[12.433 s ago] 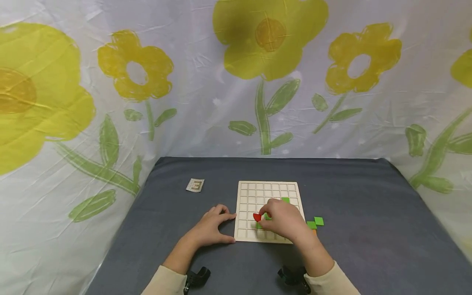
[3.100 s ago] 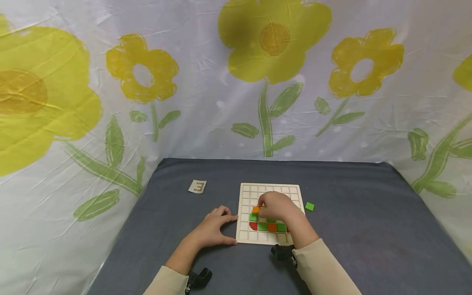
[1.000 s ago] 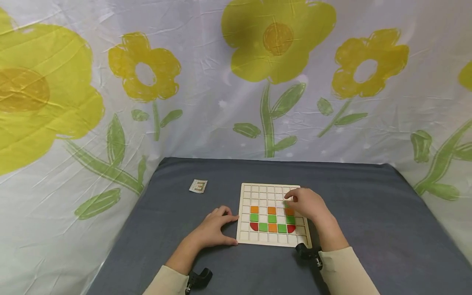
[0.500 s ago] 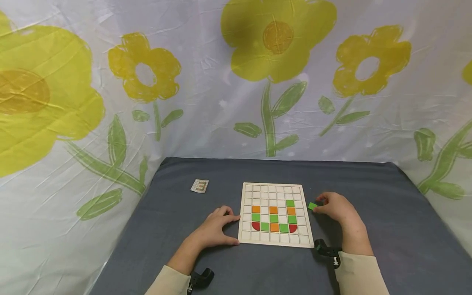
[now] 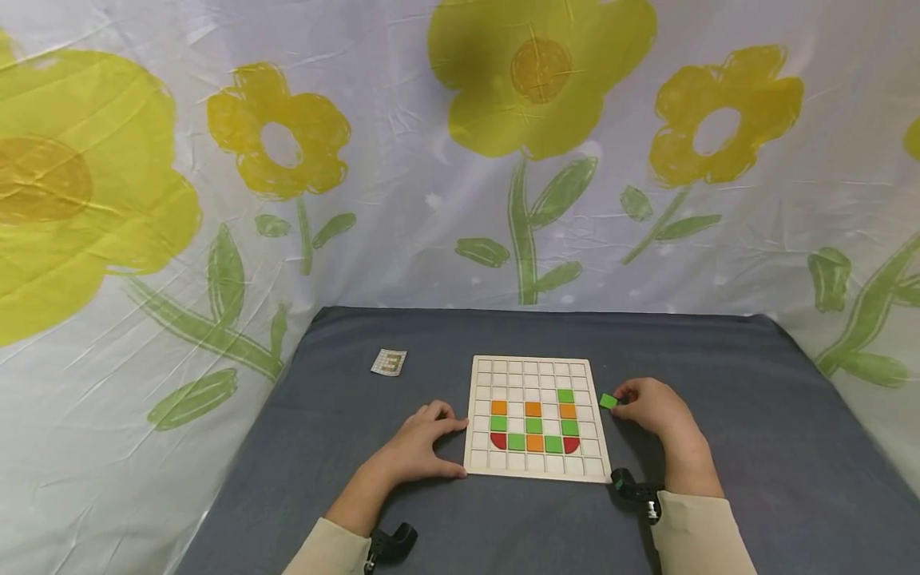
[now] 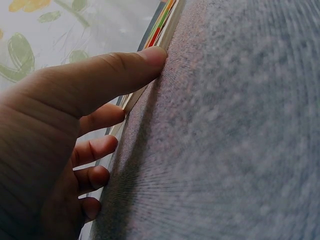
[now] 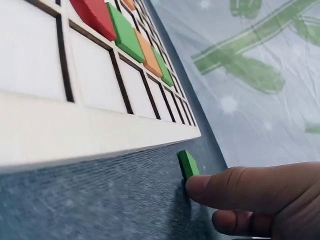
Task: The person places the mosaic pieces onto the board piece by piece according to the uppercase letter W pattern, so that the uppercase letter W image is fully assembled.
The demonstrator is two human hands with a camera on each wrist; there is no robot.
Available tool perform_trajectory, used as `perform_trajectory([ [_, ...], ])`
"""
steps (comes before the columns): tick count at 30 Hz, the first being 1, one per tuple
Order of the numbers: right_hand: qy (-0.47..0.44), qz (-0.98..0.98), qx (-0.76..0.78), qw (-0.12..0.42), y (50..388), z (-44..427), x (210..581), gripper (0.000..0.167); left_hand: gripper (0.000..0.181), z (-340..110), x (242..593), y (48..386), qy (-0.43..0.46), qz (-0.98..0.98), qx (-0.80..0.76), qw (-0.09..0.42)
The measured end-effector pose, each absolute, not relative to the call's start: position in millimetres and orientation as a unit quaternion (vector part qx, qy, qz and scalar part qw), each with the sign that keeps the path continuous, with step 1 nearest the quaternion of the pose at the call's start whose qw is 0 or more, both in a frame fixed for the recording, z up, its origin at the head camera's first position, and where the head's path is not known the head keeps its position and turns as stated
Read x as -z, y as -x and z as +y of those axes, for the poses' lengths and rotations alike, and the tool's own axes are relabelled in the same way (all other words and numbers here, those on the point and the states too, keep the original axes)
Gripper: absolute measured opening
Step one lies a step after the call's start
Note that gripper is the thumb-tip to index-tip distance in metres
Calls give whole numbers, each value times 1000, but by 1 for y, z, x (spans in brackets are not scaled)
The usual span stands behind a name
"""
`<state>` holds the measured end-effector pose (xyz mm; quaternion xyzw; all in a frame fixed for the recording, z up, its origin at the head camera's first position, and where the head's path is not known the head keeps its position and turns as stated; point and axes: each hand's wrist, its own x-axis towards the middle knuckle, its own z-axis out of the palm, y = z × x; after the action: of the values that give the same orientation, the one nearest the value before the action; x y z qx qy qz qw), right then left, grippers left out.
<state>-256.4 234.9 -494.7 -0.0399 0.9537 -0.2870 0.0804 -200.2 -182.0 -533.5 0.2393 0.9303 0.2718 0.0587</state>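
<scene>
A square wooden grid board (image 5: 509, 369) lies on the table, with red, orange and green tiles set in its cells. My left hand (image 5: 411, 449) is at the board's left side, its thumb (image 6: 135, 64) and index fingertip touching the edge, fingers loosely bent. Off the right edge of the board, my right hand (image 5: 657, 411) pinches a loose green square tile (image 5: 608, 401). In the right wrist view the thumb presses one end of that green tile (image 7: 187, 164), which is tilted just above or on the cloth; the index finger is mostly hidden.
A small card (image 5: 389, 362) printed with a grid pattern lies beyond the left hand. Dark grey cloth (image 5: 460, 527) covers the table. A flowered curtain (image 5: 402, 200) hangs behind it. Each wrist wears a black camera mount.
Several red, green and orange tiles have been added to the board. My right hand has left its upper right part, moved right and taken hold of the loose green tile. The left hand stays put.
</scene>
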Motion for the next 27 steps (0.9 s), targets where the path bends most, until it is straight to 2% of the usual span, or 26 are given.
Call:
perform_trajectory([
  [9,57,944,319,60,254,229,477,33,78,-183,534,201,-238,931,-271,61],
  [13,88,932,346,58,251,215,468,31,79,-183,534,201,-243,930,-269,61],
  [19,142,920,359,63,258,187,453,27,79,-183,534,201,-241,929,-272,65],
  [27,183,924,322,96,267,133,439,25,79,-183,532,200,-238,929,-275,65],
])
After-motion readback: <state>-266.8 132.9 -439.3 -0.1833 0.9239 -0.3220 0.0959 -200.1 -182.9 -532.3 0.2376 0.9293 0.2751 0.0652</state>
